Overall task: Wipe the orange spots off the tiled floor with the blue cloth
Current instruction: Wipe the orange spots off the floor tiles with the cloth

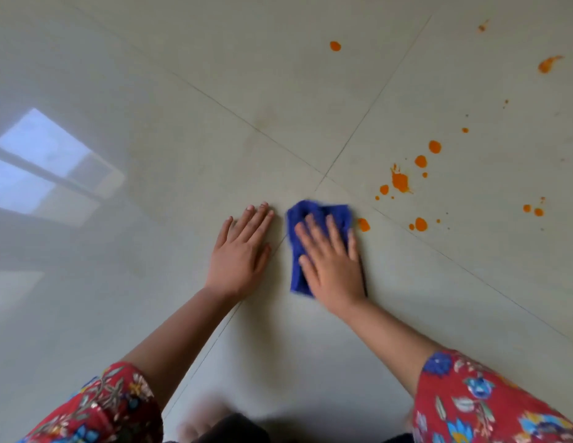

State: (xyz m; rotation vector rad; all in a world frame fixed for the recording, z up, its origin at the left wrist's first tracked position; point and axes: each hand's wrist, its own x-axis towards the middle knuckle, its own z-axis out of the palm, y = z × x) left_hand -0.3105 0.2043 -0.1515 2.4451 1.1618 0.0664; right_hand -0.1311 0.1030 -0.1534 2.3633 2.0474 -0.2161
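Observation:
A folded blue cloth (310, 215) lies flat on the pale tiled floor (215, 139), pressed down under my right hand (331, 263), whose fingers are spread over it. Just right of the cloth sits an orange spot (363, 224), almost touching its edge. A cluster of orange spots (400, 181) spreads further right and away from me. More orange drops (421, 224) lie to the right, and lone ones (335, 46) far off. My left hand (242, 251) rests flat and empty on the tile, just left of the cloth.
Grout lines cross just beyond the cloth (323, 176). A bright window reflection (45, 161) shines on the floor at the left. An orange smear (549, 63) lies at the far right. My knees are blurred at the bottom edge.

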